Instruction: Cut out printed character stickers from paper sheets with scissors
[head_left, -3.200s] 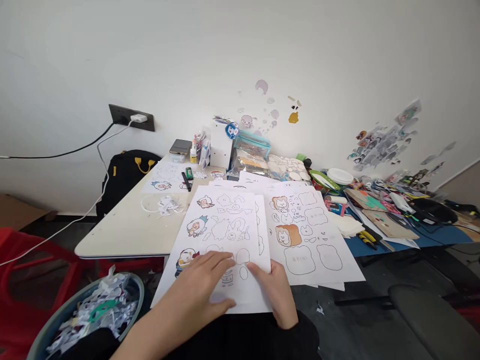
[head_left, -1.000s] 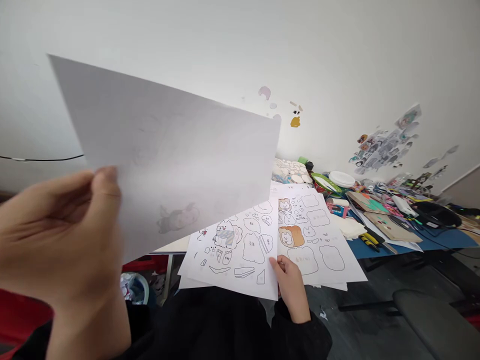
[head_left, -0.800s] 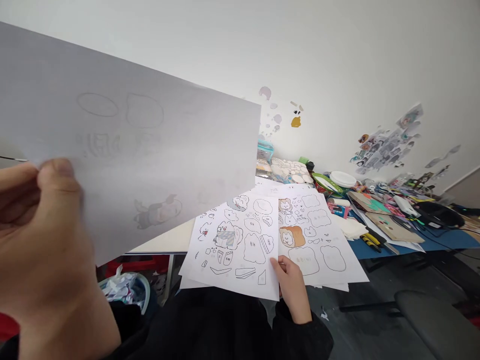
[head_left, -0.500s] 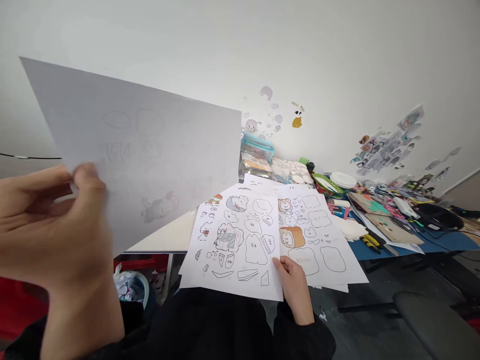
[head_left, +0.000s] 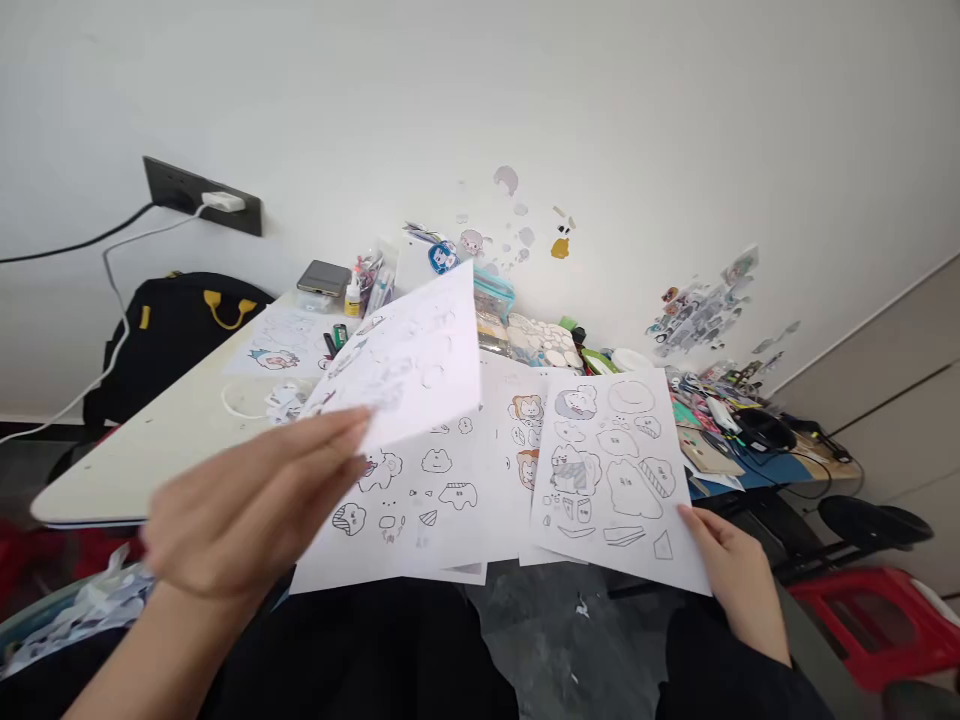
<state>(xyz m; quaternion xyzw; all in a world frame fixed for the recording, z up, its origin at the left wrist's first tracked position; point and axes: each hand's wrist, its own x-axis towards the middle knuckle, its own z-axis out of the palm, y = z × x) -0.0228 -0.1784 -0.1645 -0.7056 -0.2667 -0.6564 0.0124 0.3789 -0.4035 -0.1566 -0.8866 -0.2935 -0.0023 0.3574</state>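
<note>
My left hand [head_left: 255, 500] pinches the lower edge of a raised paper sheet [head_left: 420, 360] with faint line drawings; it stands tilted above the table. Under it lies another printed sheet [head_left: 450, 530] with outlined cartoon shapes. My right hand [head_left: 731, 565] grips the lower right corner of a pattern sheet [head_left: 611, 480] that shows a cartoon animal in a striped scarf and several outlined pieces. That sheet overlaps more papers, one with brown bread-like drawings [head_left: 527, 407]. The fingertips of my left hand are partly hidden behind the paper.
A cream table [head_left: 142, 450] stretches left, with a drawing [head_left: 277, 340], a glue bottle [head_left: 352, 298] and a dark-lidded box [head_left: 324, 278]. A black backpack [head_left: 172, 320] leans by the wall below a socket [head_left: 202, 195]. Craft clutter covers a blue-topped table [head_left: 795, 465]. A red stool [head_left: 877, 620] stands right.
My right hand has carried the scarf-animal sheet to the right, uncovering another sheet. My left hand has lowered its raised sheet and turned it toward the table's middle. The view has shifted left.
</note>
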